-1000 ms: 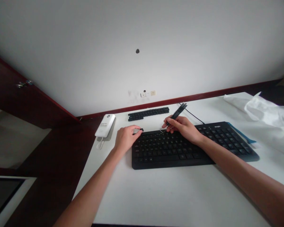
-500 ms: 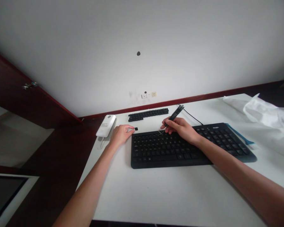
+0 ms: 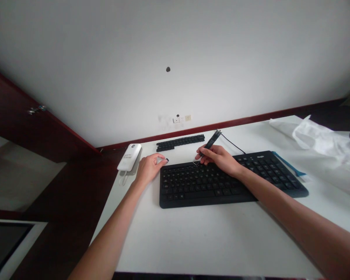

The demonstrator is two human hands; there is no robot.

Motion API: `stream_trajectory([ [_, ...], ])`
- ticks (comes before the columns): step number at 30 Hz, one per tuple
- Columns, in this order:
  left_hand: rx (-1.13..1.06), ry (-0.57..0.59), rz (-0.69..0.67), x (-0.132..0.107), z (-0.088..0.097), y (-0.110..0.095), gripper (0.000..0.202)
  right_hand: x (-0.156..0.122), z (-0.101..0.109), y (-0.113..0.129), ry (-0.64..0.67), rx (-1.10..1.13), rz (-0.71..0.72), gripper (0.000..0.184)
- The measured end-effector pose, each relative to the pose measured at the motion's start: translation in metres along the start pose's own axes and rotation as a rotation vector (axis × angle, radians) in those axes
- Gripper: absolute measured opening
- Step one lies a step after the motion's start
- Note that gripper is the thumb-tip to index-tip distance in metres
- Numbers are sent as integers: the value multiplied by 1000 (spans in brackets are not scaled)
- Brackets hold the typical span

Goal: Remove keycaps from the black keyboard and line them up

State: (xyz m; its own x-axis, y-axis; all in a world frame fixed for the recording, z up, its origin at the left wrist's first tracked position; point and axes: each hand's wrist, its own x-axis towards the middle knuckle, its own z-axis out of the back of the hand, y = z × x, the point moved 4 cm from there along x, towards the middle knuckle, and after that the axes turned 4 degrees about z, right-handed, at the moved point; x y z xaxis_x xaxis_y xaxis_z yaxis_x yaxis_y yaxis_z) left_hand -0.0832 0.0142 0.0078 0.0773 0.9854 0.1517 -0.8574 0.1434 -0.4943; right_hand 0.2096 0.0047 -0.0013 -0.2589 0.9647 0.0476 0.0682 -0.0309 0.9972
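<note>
A black keyboard [image 3: 221, 182] lies on the white table [image 3: 210, 237]. My right hand [image 3: 218, 158] grips a black pen-like tool [image 3: 210, 141], whose wire tip rests at the keyboard's top row of keys. My left hand [image 3: 149, 167] sits just left of the keyboard's top left corner, fingers curled. Its fingertips touch a small black keycap [image 3: 167, 160] on the table. A row of loose black keycaps [image 3: 180, 142] lies farther back near the wall.
A white power bank [image 3: 129, 157] with a cord lies at the table's left edge. Crumpled white plastic [image 3: 321, 142] covers the right side, with a blue strip [image 3: 288, 165] beside the keyboard. A black cable [image 3: 231, 144] runs back from the keyboard. Dark floor lies left.
My left hand carried the small keycap from the keyboard's top left corner to the table beside it. The right hand stayed at the top row with the tool.
</note>
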Motion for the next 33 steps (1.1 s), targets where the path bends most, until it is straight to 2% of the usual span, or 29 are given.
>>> stream_trajectory([
  [5,-57,32,32,1,-13,2,26,0,0,0,3,-27,-7,44],
  [9,-61,48,22,4,-14,5,23,0,0,-1,12,-32,-8,47],
  [17,130,32,71,8,11,22,23,0,0,-1,30,-36,-16,48],
  [24,344,-94,129,6,32,12,27,1,0,-3,41,-76,0,45],
  [30,345,45,199,3,29,15,30,0,0,-1,33,-95,3,46],
  [33,301,70,210,3,23,19,29,-1,0,0,28,-95,2,47],
])
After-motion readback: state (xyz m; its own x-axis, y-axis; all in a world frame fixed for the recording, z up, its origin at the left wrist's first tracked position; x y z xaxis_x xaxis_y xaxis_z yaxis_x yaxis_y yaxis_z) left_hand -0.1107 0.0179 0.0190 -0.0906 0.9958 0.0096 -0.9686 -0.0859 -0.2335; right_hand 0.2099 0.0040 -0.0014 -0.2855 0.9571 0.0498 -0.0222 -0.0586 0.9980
